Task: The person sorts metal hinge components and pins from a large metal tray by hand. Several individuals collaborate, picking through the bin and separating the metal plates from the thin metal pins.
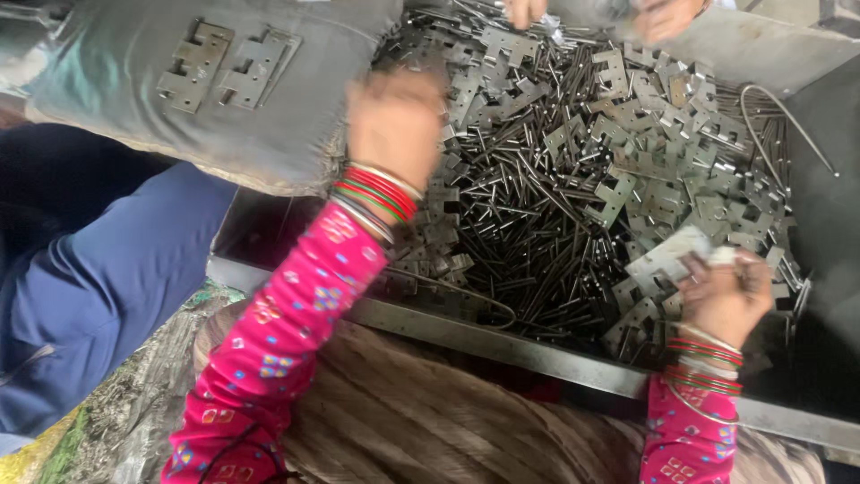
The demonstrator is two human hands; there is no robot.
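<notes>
A dark metal tray (537, 354) is carrying a dense heap of grey hinge plates (627, 152) and thin steel pins (528, 215), all lying jumbled together. A bent wire (788, 116) is resting along its right side, beside the heap.

Dull grey metal hinge plates (618, 193), dark steel pins (528, 224), pink sleeves (278, 350) with small coloured squares, red-and-green bangles (376, 193), blue cloth (98, 278)
</notes>
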